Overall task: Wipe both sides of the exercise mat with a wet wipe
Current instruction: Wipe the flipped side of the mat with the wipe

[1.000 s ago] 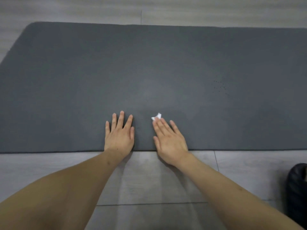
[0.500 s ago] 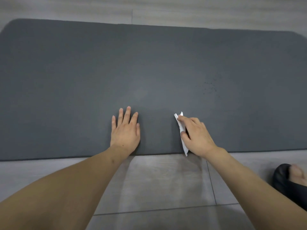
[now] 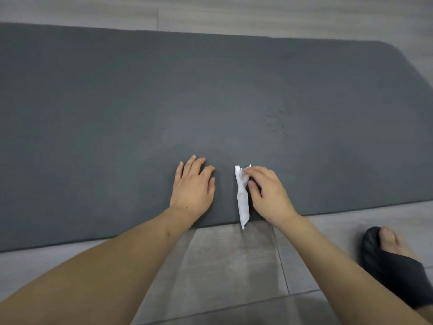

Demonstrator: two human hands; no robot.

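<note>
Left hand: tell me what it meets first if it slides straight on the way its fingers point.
Probably nothing: ahead of the left hand lies only bare mat up to its far edge.

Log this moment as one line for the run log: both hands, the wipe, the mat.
left hand: flat on mat | right hand: fingers pinch wet wipe | exercise mat: flat on floor | wipe: at near edge

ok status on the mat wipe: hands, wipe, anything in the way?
Left hand flat on exercise mat, holding nothing. Right hand pinching wet wipe at mat's near edge. Dark specks on mat ahead. Nothing in the way.
</note>
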